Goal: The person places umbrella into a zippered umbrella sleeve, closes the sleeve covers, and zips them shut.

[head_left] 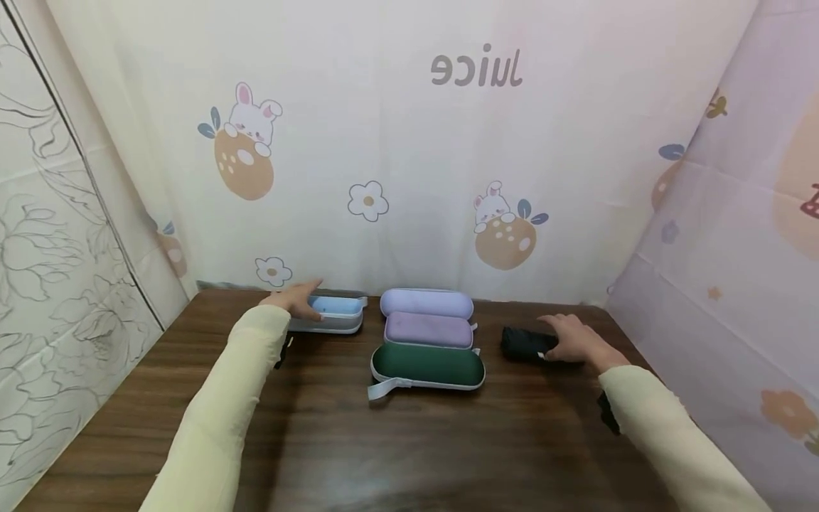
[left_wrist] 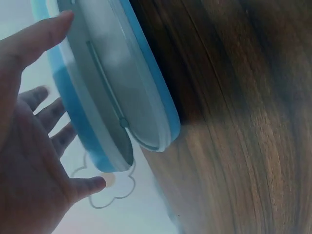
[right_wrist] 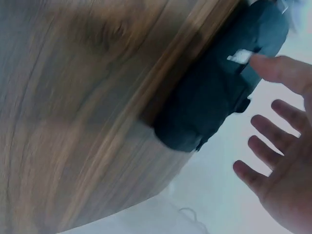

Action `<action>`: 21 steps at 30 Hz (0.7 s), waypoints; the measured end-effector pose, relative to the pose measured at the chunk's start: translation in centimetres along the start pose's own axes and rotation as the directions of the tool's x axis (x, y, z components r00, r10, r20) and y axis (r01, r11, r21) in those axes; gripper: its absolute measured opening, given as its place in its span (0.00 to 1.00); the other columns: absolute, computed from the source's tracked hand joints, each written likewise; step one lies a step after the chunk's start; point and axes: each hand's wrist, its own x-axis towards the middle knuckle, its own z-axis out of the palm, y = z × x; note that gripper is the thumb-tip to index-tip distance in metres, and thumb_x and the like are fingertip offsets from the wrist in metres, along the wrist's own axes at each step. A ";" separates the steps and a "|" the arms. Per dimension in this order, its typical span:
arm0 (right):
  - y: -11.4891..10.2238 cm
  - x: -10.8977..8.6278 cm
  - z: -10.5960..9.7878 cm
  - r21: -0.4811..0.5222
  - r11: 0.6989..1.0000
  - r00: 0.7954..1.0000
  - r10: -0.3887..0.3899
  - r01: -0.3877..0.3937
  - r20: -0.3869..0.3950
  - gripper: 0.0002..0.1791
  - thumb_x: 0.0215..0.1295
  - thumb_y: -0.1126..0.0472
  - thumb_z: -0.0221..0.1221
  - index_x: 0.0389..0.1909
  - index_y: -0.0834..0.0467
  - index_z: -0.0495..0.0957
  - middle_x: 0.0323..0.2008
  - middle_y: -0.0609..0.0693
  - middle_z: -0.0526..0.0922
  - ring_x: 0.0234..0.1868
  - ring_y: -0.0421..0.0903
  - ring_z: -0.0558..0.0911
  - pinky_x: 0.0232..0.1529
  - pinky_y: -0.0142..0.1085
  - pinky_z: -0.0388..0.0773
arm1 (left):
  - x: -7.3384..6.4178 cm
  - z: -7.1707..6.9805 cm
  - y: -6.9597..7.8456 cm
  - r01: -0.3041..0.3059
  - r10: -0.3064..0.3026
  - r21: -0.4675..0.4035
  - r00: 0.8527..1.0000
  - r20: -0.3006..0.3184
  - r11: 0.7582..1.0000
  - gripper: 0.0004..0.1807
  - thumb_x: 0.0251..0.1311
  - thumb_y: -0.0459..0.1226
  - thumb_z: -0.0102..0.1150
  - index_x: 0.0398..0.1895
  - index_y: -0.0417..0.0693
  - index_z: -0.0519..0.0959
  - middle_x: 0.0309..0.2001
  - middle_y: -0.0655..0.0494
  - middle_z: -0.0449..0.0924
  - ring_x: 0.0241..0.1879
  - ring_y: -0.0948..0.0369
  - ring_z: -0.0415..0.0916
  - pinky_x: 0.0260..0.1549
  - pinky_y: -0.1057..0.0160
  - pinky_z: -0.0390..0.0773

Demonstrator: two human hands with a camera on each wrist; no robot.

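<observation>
My left hand [head_left: 293,299] is at the light blue glasses case [head_left: 341,306] at the back left of the table. In the left wrist view the case [left_wrist: 83,124] gapes partway, its pale lining showing. The thumb overlaps its edge there, while the other fingers spread behind the lid. On the right side lies a black rolled bundle [head_left: 521,343], which looks like a folded umbrella, with a small white tag. My right hand [head_left: 576,338] hovers around it with fingers apart. In the right wrist view the thumb tip is right by the tag on the bundle [right_wrist: 195,102].
Between the hands, three closed glasses cases lie in a column: lavender [head_left: 426,304], mauve [head_left: 429,330] and dark green [head_left: 427,364] with a pale wrist loop. Printed curtains [head_left: 409,142] hang behind and beside the brown wooden table [head_left: 384,455].
</observation>
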 end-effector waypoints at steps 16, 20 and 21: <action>2.6 0.5 1.8 0.036 0.999 0.993 0.010 -0.014 0.116 0.40 0.52 0.63 0.69 0.65 0.67 0.63 0.59 0.74 0.64 0.58 0.73 0.65 0.47 0.62 0.67 | 1.4 -0.6 -0.7 0.119 -0.121 0.028 0.991 0.063 0.992 0.49 0.44 0.49 0.75 0.70 0.48 0.62 0.68 0.30 0.51 0.67 0.37 0.46 0.55 0.33 0.57; 2.8 0.6 2.2 0.024 1.000 0.996 -0.007 0.005 0.093 0.39 0.51 0.62 0.70 0.64 0.66 0.64 0.57 0.73 0.68 0.55 0.70 0.68 0.45 0.61 0.68 | 1.4 -0.3 -0.9 0.077 -0.079 0.039 0.995 0.056 0.996 0.47 0.47 0.47 0.73 0.69 0.43 0.62 0.67 0.34 0.57 0.66 0.38 0.52 0.56 0.35 0.57; 2.8 0.6 2.3 0.012 1.000 0.996 -0.011 0.010 0.086 0.39 0.51 0.62 0.70 0.64 0.66 0.65 0.56 0.73 0.68 0.54 0.70 0.69 0.44 0.61 0.69 | 1.3 -0.3 -0.8 0.067 -0.068 0.027 0.996 0.064 0.997 0.46 0.49 0.45 0.72 0.70 0.41 0.61 0.67 0.34 0.58 0.66 0.39 0.53 0.57 0.37 0.58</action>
